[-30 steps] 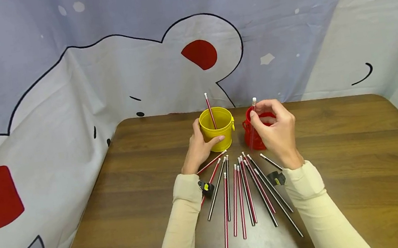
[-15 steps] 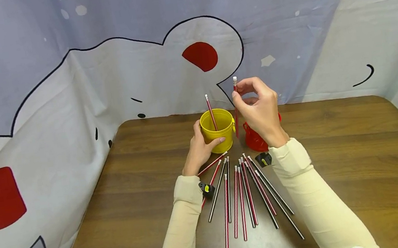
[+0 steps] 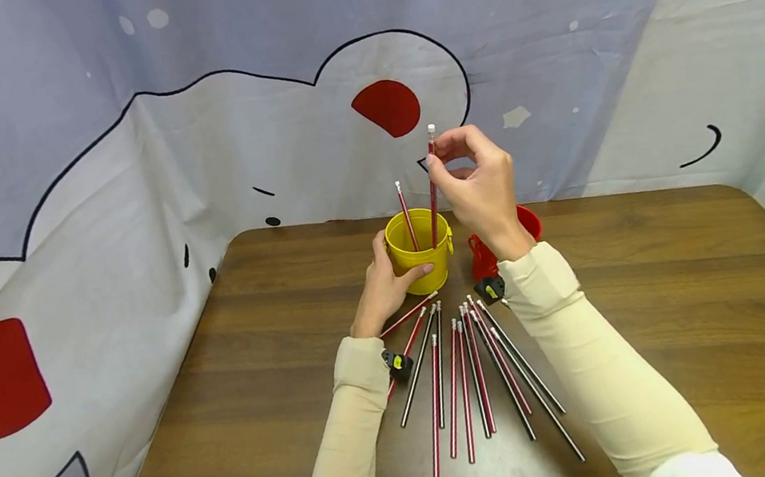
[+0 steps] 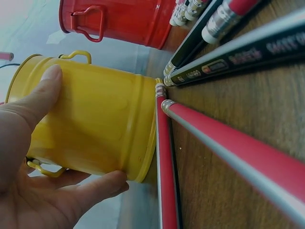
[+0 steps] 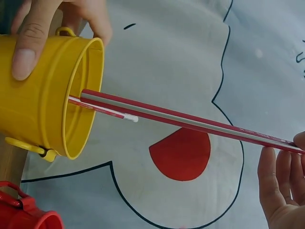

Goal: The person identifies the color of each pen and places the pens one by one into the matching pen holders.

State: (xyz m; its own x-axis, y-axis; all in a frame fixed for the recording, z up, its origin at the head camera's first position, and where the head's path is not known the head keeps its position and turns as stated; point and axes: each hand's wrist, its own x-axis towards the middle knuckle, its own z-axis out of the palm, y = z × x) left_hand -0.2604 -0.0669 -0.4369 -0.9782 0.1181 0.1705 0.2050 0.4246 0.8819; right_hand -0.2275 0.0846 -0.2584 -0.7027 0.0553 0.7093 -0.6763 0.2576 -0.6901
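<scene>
My left hand (image 3: 382,291) grips the side of a small yellow bucket (image 4: 100,119), thumb in front and fingers round the back. One red pencil (image 3: 408,221) leans inside it with its white eraser up. Above the bucket my right hand (image 3: 480,181) pinches another red pencil (image 5: 190,123) near its eraser end. That pencil hangs almost upright, its lower end at the mouth of the bucket in the right wrist view. A red bucket (image 3: 529,222) stands to the right, partly hidden behind my right hand and wrist.
Several red and black pencils (image 3: 464,389) lie fanned out on the wooden table (image 3: 268,415) between my forearms, eraser ends toward the buckets. Some reach close to the yellow bucket's base. A printed cloth (image 3: 254,142) hangs behind the table's far edge.
My right hand has carried the pencil up and left, from in front of the red bucket to over the yellow one. The left hand and yellow bucket have stayed in place.
</scene>
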